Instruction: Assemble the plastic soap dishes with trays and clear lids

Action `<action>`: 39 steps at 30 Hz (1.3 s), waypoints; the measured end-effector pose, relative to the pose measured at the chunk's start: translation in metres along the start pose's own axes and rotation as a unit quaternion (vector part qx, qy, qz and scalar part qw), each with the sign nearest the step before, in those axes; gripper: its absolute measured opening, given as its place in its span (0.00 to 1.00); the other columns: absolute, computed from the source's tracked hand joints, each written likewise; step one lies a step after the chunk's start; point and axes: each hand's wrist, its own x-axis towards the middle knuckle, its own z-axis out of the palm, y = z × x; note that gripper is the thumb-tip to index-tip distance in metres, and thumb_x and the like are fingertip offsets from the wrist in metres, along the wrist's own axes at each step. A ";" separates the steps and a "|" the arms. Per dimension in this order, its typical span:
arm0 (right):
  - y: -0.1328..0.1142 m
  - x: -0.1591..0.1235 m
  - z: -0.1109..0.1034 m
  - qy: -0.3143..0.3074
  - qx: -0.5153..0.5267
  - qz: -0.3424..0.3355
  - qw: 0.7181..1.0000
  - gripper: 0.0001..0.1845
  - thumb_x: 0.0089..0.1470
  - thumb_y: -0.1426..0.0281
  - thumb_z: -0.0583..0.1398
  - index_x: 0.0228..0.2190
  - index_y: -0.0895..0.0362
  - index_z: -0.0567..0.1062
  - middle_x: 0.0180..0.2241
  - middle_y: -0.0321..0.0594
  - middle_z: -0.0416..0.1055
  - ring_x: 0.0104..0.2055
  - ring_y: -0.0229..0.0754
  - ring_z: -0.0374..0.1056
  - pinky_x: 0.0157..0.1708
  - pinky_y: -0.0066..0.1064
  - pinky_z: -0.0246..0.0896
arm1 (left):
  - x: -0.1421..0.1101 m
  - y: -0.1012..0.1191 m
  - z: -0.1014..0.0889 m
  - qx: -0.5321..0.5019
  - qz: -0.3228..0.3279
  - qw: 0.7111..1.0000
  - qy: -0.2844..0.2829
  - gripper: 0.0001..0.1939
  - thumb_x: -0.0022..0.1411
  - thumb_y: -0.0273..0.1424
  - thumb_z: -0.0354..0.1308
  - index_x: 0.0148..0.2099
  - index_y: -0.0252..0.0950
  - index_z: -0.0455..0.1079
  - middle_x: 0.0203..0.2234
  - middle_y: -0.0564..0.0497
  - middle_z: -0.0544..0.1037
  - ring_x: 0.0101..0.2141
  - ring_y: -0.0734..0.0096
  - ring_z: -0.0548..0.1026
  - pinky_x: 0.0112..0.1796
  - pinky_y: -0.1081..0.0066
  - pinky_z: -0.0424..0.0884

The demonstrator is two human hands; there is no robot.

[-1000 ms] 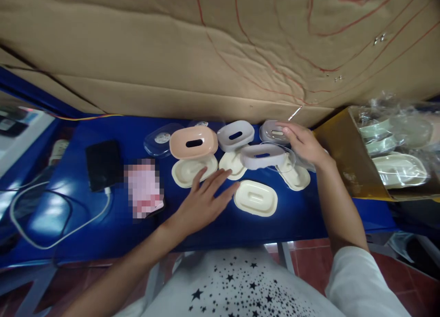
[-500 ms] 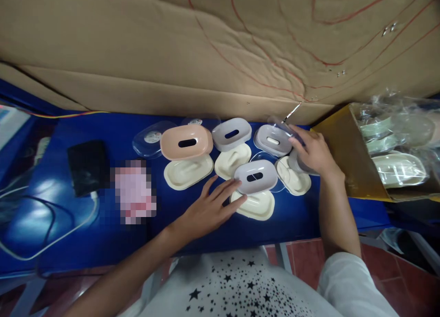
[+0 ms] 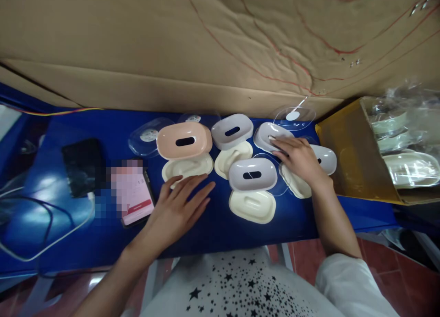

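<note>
Across the blue table (image 3: 275, 232), soap-dish lids (image 3: 252, 174) and cream bases (image 3: 252, 206) lie in a loose cluster, with a cardboard box (image 3: 347, 165) of bagged parts at the right edge. My right hand (image 3: 299, 160) lies open, fingertips resting on a grey lid (image 3: 271, 134) right of centre, not gripping it. That lid looks like the piece in hand; lifting it would call for closing around its rim. My left hand (image 3: 175, 209), also open, reaches over the edge of the cream base (image 3: 187, 166) below the peach lid (image 3: 184, 140).
</note>
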 end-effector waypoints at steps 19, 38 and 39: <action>-0.026 -0.036 -0.028 0.107 0.009 -0.011 0.994 0.25 0.73 0.74 0.52 0.61 0.46 0.78 0.64 0.40 0.78 0.67 0.55 0.72 0.68 0.57 0.60 | -0.004 0.089 0.045 -0.136 0.046 0.987 -0.069 0.13 0.77 0.31 0.61 0.61 0.42 0.74 0.69 0.42 0.72 0.70 0.51 0.67 0.71 0.43 0.59; -0.078 -0.110 -0.005 0.252 0.009 0.042 0.967 0.30 0.70 0.62 0.65 0.69 0.35 0.71 0.44 0.43 0.83 0.49 0.63 0.80 0.53 0.59 0.72 | -0.044 0.044 0.016 -0.098 -0.045 0.994 -0.001 0.16 0.76 0.27 0.61 0.63 0.40 0.73 0.57 0.40 0.81 0.54 0.53 0.80 0.55 0.53 0.72; -0.074 -0.106 -0.004 0.264 -0.006 0.054 0.963 0.27 0.70 0.61 0.64 0.67 0.37 0.73 0.45 0.45 0.82 0.50 0.63 0.79 0.54 0.60 0.71 | -0.044 0.040 0.015 -0.083 -0.081 0.993 0.010 0.20 0.76 0.26 0.60 0.67 0.41 0.71 0.59 0.39 0.79 0.56 0.51 0.79 0.56 0.51 0.72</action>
